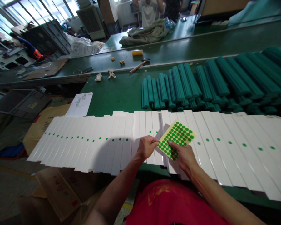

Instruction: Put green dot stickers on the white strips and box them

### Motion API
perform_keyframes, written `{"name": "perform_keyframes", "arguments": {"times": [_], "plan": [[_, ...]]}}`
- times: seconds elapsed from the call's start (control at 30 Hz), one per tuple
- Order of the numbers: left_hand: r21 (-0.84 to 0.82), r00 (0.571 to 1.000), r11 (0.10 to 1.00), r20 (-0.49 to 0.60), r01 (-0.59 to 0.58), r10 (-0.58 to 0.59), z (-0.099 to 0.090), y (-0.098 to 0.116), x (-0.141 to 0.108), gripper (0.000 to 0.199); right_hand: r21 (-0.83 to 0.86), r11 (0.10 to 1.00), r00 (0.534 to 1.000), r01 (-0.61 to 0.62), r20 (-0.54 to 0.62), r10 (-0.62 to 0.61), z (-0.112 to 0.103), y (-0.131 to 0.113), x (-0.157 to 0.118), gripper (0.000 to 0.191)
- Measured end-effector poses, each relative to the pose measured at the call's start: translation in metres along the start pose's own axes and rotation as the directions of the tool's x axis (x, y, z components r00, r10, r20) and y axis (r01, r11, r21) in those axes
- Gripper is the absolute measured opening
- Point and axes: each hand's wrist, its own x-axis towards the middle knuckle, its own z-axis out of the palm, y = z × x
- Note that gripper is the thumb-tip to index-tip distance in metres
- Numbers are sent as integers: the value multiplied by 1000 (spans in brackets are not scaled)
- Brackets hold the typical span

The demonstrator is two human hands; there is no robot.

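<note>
A yellow sheet of round green dot stickers (177, 137) is tilted over a long row of white glossy panels (215, 150). My right hand (180, 157) grips the sheet's lower edge, with the thumb on its face. My left hand (147, 147) sits at the sheet's left corner, its thumb and fingers pinched together. Whether a sticker lies in that pinch is too small to tell. Each panel carries one green dot, and the dots form a line across the row. My hands and the sheet hide the dots on the panels beneath them.
Several stacks of teal ribbed rods (213, 82) lie on the green workbench (112, 97) behind the panels. A paper sheet (80, 104) lies at the bench's left end. Cardboard (58, 193) lies on the floor at lower left. A co-worker (148, 11) stands beyond a farther bench.
</note>
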Motion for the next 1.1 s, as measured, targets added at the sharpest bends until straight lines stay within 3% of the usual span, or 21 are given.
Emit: {"name": "perform_keyframes", "arguments": {"times": [0.3,0.43,0.5,0.6,0.73,1.1], "plan": [[243,981,956,-54,-168,186,0,14,-7,17,-25,1000,1000,1,-14,-1,3,1,2,41],[232,955,934,-51,-272,291,1,9,-8,15,-23,1000,999,2,-41,-3,4,1,2,40],[192,968,958,-94,-211,232,-4,0,-2,13,-16,1000,998,7,-66,-8,4,0,1,40],[214,976,977,-214,23,24,-15,-20,15,11,-1,1000,997,-3,-79,2,4,-2,0,41],[381,954,891,-257,246,-153,-27,-39,41,15,3,1000,998,-18,-54,18,5,-1,0,43],[541,936,778,-308,320,-170,-19,-41,56,22,-15,999,998,-32,-56,31,1,-3,3,39]]}}
